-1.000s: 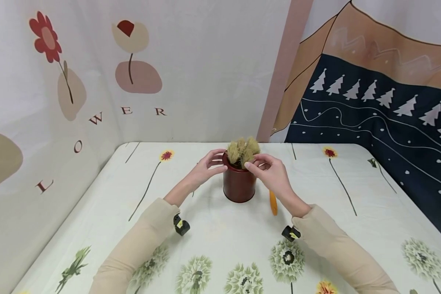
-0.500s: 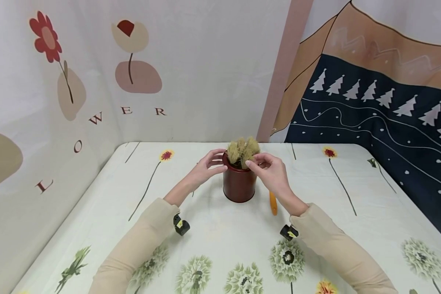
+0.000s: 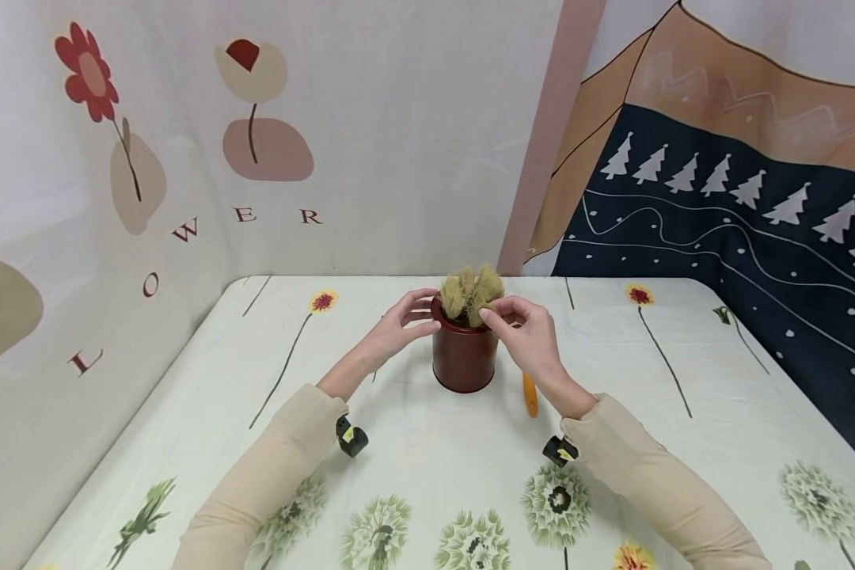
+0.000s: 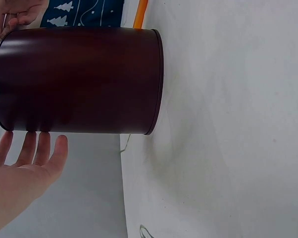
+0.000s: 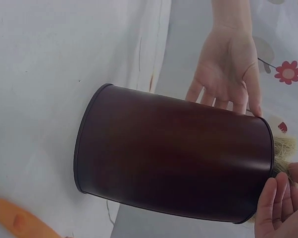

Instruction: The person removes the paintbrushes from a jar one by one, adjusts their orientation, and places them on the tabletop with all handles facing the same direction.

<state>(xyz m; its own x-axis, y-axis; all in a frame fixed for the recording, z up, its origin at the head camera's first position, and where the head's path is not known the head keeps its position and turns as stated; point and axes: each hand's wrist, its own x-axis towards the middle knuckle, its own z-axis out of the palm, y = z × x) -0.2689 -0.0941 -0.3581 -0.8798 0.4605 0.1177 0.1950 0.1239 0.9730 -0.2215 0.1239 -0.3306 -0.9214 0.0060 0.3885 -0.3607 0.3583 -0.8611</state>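
Note:
A dark red cylindrical pot stands upright on the table, with fuzzy yellow-green tufts of dried plant fibre rising from its mouth. My left hand is at the pot's left side, thumb at the rim; in the left wrist view its extended fingertips touch the wall. At the right of the mouth, my right hand pinches the front tuft between thumb and fingers. The right wrist view shows this tuft at the rim beside the thumb. The pot's inside is mostly hidden.
An orange handle-like object lies on the table to the right of the pot, partly under the right wrist. A flower-printed cloth covers the table. Printed fabric walls stand behind and at both sides.
My right hand has shifted very slightly at the tuft, its thumb a little further up and right. The left hand and the pot have stayed in place.

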